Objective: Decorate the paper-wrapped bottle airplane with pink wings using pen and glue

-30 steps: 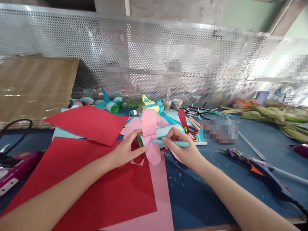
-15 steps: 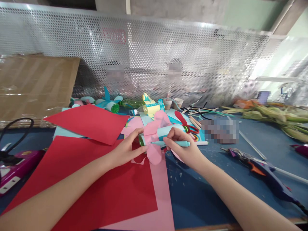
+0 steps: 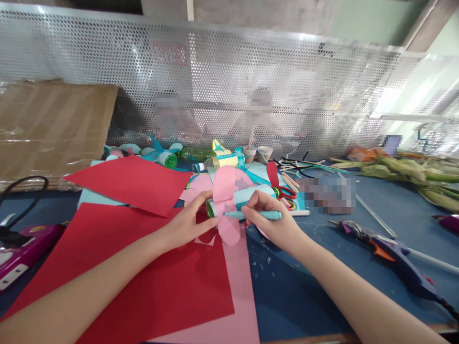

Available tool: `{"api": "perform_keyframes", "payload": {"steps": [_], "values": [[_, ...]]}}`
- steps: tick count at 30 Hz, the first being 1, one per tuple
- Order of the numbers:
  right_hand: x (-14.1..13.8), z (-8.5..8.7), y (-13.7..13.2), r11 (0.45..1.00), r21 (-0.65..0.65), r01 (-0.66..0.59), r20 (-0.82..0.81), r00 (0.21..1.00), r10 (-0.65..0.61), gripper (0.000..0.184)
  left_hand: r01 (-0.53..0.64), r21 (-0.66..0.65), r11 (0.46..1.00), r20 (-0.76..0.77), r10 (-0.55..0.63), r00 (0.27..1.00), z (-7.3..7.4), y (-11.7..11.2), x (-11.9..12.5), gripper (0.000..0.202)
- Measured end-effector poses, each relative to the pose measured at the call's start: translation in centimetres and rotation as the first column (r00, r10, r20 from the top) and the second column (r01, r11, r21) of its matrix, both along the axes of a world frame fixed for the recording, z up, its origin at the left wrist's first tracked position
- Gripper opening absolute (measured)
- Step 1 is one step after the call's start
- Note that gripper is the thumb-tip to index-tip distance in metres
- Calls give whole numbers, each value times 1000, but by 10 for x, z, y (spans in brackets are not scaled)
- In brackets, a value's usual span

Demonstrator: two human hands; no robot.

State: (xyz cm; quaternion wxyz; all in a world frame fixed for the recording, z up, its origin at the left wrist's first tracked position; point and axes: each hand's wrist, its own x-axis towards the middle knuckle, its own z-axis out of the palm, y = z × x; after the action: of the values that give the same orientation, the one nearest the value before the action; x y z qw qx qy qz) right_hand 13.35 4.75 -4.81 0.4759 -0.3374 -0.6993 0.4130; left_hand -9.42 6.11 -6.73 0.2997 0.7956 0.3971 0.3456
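Note:
A green plastic bottle (image 3: 211, 207) wrapped in light blue paper lies sideways in front of me, with pink rounded paper wings (image 3: 229, 231) stuck round it. My left hand (image 3: 191, 222) is closed round the bottle's base, thumb in front and fingers behind. In my right hand (image 3: 270, 217) a light blue marker (image 3: 263, 215) is pinched like a pen, its tip at the pink paper on the bottle's near side; I cannot make out the mark. A red oval paper piece (image 3: 272, 174) stands up near the bottle's neck.
Red paper sheets (image 3: 158, 286) cover the left, over a pink sheet (image 3: 246, 286). A glue gun (image 3: 390, 258) lies right, red-handled scissors (image 3: 288, 192) beyond my right hand. Decorated bottles (image 3: 225, 161) and paper cups (image 3: 264, 153) stand at the back. A magenta power strip (image 3: 30, 248) lies left.
The pink wing on the bottle's top has swung upright and the red oval paper piece has tilted up. Both hands have stayed almost in place, the marker shifting slightly left.

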Motion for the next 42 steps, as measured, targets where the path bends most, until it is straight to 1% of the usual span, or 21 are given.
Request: {"api": "perform_keyframes", "payload": {"steps": [12,18,26,28,31,33,37,42], "values": [[0,-1,0,1000,22,-8,23,1000,8,25,24,3,1000,19,-24,1000,0,0,0,50],[0,-2,0,1000,-3,9,12,1000,-8,26,8,-1,1000,13,-8,1000,0,0,0,51],[-1,0,-2,1000,7,11,26,1000,-11,25,17,7,1000,10,-17,1000,-3,2,-2,51],[0,2,-1,999,16,50,17,999,-51,25,12,6,1000,8,-12,1000,-3,2,-2,51],[2,4,1,981,44,187,-69,980,-184,25,5,9,1000,13,-5,1000,-2,1,-1,51],[3,4,2,973,46,225,-103,970,-220,25,3,6,1000,14,-3,1000,-1,0,0,50],[2,2,1,992,27,127,-62,990,-125,24,18,9,1000,18,-18,1000,1,0,1,49],[-1,0,-2,994,50,93,-25,995,-92,25,43,24,999,29,-44,999,1,1,1,48]]}}
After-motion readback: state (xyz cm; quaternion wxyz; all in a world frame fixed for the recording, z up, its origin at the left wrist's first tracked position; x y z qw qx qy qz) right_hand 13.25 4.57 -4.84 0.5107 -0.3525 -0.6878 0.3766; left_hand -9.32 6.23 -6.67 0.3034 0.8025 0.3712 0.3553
